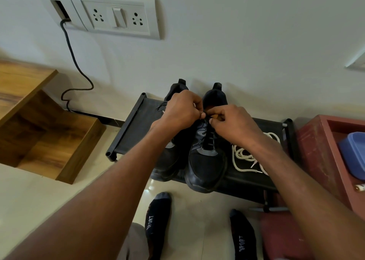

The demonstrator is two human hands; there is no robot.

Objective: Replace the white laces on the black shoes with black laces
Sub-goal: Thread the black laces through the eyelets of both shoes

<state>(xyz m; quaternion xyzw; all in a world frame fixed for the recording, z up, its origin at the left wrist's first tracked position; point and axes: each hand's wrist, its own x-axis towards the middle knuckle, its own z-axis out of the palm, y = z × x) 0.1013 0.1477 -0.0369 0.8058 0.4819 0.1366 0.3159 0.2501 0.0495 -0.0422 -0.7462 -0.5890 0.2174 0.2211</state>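
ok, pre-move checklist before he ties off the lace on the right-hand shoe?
1. Left hand pinching black lace at the top eyelets: ok.
2. Right hand pinching the other end: ok.
3. Lace threaded down the right-hand shoe: ok.
4. White laces off the shoe, lying on the rack: ok.
5. Left-hand shoe relaced: cannot tell, arm covers it.
6. Lace ends even: cannot tell.

Two black mesh shoes sit side by side on a low black fabric rack. Left hand and right hand pinch the black lace at the right shoe's top eyelets. Loose white laces lie right of the shoes.
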